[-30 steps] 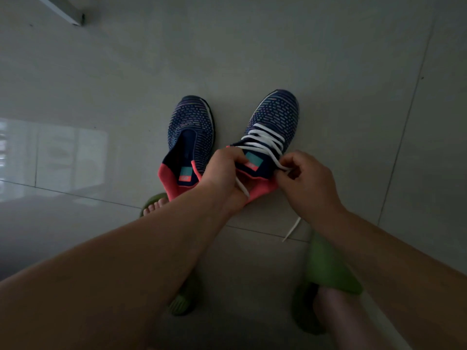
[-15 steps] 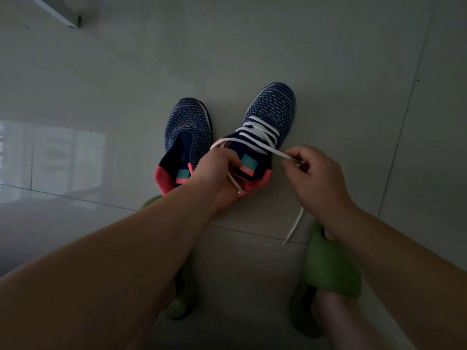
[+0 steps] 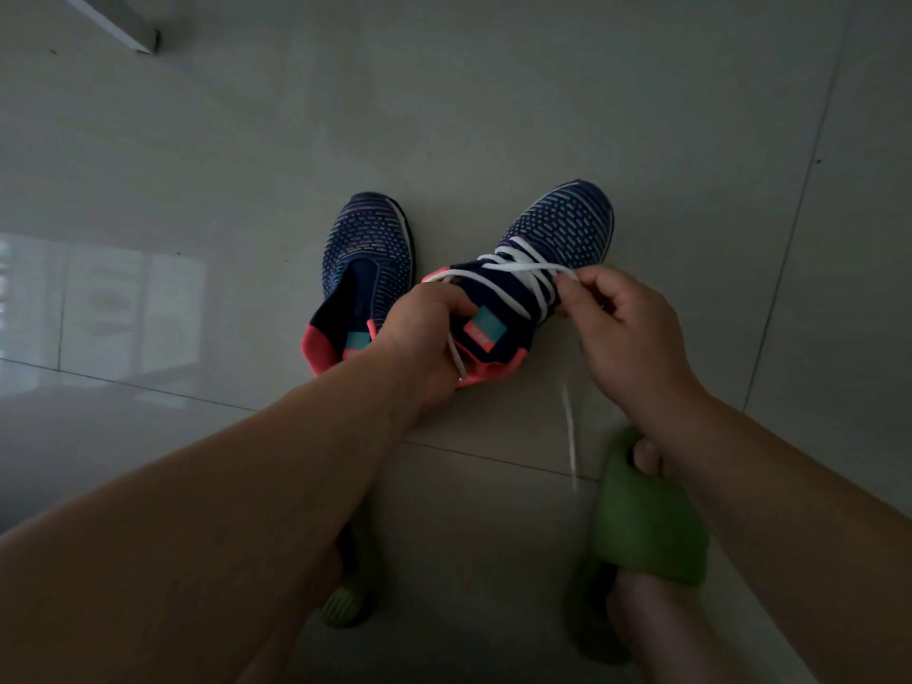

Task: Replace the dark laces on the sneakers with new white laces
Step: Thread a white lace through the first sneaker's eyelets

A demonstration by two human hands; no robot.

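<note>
Left sneaker (image 3: pixel 367 269): unlaced, on the tiled floor (image 3: pixel 493 116), just beside its pair; light, soft knit, easy to shift.
Left hand (image 3: pixel 424 333): curled round the pink collar and one lace end of the right sneaker (image 3: pixel 533 288), steadying it.
White lace (image 3: pixel 513 274): criss-crossed over the tongue, top span drawn taut between both hands; limp, thin, probably slippery, best pinched close to the eyelet.
Right hand (image 3: pixel 627 333): fingertips (image 3: pixel 567 283) pinching the lace at the top right eyelet; loose tail dangling toward the green slipper (image 3: pixel 646 525).
Judgement: second shoe yet to be laced.
</note>
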